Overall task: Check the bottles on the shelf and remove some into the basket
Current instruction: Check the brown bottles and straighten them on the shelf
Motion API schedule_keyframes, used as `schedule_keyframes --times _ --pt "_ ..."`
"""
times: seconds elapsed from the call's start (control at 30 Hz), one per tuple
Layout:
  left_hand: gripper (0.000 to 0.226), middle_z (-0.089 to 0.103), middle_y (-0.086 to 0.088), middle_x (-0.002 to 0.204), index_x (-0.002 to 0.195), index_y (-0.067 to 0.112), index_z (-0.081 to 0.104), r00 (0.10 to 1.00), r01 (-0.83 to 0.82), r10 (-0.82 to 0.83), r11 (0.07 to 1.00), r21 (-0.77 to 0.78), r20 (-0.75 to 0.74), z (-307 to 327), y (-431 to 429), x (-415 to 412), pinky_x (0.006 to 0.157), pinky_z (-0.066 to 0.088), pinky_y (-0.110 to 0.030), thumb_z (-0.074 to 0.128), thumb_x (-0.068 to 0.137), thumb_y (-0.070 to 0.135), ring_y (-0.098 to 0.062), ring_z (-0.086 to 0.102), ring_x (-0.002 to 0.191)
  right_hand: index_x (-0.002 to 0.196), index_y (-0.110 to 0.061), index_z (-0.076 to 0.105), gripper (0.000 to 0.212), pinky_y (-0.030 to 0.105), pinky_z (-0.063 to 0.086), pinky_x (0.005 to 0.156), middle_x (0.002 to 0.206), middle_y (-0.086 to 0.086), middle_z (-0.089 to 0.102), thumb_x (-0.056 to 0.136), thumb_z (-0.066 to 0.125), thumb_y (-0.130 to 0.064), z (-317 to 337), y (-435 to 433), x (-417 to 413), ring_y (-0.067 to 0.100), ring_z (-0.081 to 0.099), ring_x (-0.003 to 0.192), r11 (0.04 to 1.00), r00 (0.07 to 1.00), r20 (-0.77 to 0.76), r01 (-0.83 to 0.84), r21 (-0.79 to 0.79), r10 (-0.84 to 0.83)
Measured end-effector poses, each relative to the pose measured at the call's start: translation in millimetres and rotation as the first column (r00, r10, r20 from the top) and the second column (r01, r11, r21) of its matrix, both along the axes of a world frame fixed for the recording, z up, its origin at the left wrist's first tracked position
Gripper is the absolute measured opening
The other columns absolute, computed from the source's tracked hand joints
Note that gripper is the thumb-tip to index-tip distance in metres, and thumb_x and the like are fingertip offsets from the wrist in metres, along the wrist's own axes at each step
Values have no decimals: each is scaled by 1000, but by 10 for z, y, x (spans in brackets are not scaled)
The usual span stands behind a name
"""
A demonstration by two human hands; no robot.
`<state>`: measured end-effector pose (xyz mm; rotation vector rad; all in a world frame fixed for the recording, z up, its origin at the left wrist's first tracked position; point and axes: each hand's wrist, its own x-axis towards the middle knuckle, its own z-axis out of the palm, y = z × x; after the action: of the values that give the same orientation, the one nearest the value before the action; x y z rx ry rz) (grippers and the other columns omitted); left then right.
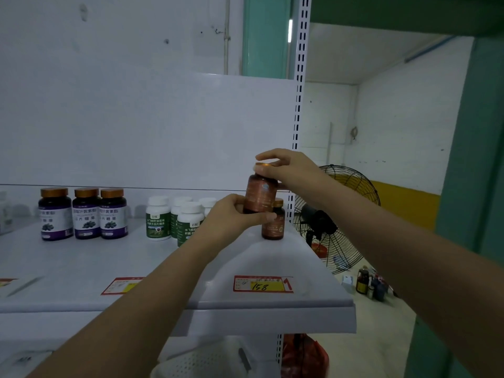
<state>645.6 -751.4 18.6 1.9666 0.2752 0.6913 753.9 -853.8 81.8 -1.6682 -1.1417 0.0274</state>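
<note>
Both hands clamp the brown bottle (260, 197) above its shelved twin (273, 226): left hand (234, 212) at base, right hand (285, 166) on cap (263, 165); best turn label (262, 188) forward.

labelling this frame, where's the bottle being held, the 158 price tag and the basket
held bottle (260, 196): head view, middle of its brown label
158 price tag (262, 286): head view, its yellow strip
basket (196, 364): head view, its white mesh wall

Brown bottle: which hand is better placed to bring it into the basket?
Probably left. The left hand grips the bottle by its body; the right hand holds only its cap. The basket lies low, nearer the left arm.
</note>
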Motion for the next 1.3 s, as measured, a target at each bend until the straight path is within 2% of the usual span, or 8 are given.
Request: schedule_keyframes --times 0.17,0.33,0.63,0.77,0.97,1.07,1.2,1.3 --pt "38 63 12 95 118 18 59 998 52 -52 999 -6 -39 -52 -26 -6 67 37 -13 69 82 30 3 55 85 127 -22 54 35 29 50 90 115 0 62 92 60 -19 5 -33 -17 13 60 105 995 997 -28 -77 -62 76" --pt "34 60 15 83 105 18 59 995 -66 67 998 -17 67 -17 -71 10 58 35 -8 75 77 28 4 55 75 122 -18 56 47 25 52 81 110 -3 61 84 66 -43 37 -22 -31 11 60 98 997 998 9 57 -52 -57" --pt "44 60 12 91 118 19 58 999 -42 42 999 28 0 11 -74 -46 64 36 -11 72 79 32 0 53 79 126 -17 54 33 31 52 89 105 2 64 93 58 -20 19 -53 -61 14 61 99 996 990 -109 -91 14 92" --pt "50 58 7 93 113 16 56 982 -174 173 985 15 70 -12 -77 -35 64 38 -12 79 71 32 -4 52 78 123 -21 54 40 26 52 78 116 0 60 89 61 -41 7 -14 -69 14 58 108 995 994 -107 -24 -93 13" --pt "58 54 7 85 101 18 45 938 -344 342 905 249 55 -64 -15 -25 58 41 -18 83 64 40 -5 50 72 110 -16 62 43 19 52 61 96 -3 68 80 71 -44 -18 14 -98 6 66 85 995 995 -92 14 -94 -22" --pt "53 51 13 84 101 21 45 972 -230 232 944 238 20 -81 -15 -13 60 39 -16 82 67 38 0 49 74 110 -11 63 33 17 53 58 97 1 67 85 69 -32 -20 22 -79 9 65 84 998 993 -118 25 -51 -31" --pt "17 63 17 89 92 34 57 992 97 -96 995 10 -80 -39 -25 -85 68 39 -11 70 82 31 4 55 82 118 -11 60 26 25 54 78 109 4 63 94 58 -21 -20 0 -44 17 63 100 997 990 -138 -41 -68 31" --pt "27 62 12 90 102 27 55 997 65 -66 997 -35 -38 -49 -1 -40 66 40 -14 72 80 27 -2 57 84 122 -18 58 29 32 52 89 116 2 62 93 58 -25 -55 17 -72 15 61 105 993 985 -153 -91 -70 80"
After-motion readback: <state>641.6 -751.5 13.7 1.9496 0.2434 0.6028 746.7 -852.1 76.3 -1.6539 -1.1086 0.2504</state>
